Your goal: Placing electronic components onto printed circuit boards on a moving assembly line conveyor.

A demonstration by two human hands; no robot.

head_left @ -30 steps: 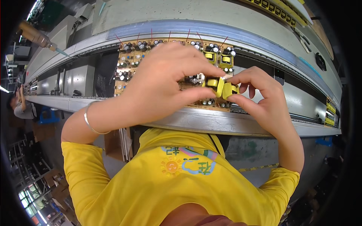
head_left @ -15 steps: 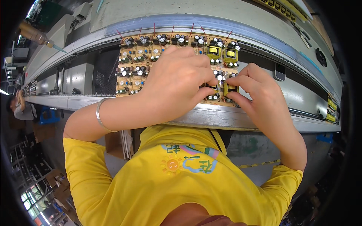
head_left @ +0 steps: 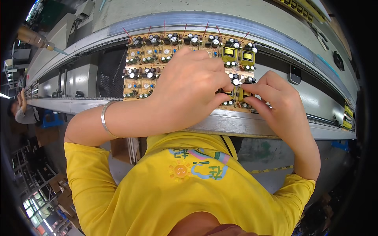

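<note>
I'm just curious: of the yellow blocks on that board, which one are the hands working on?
The one low on the panel, pinched between the left hand and right hand: yellow block. The other two sit untouched at the top right.

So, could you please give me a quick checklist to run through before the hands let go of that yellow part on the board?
1. Left hand and right hand both pinch the yellow part: ok.
2. Part fully seated: cannot tell, fingers hide it.
3. Circuit board panel lies flat between the conveyor rails: ok.
4. Two yellow transformers already upright in the far row: ok.
5. Bracelet clear of the components: ok.
</note>
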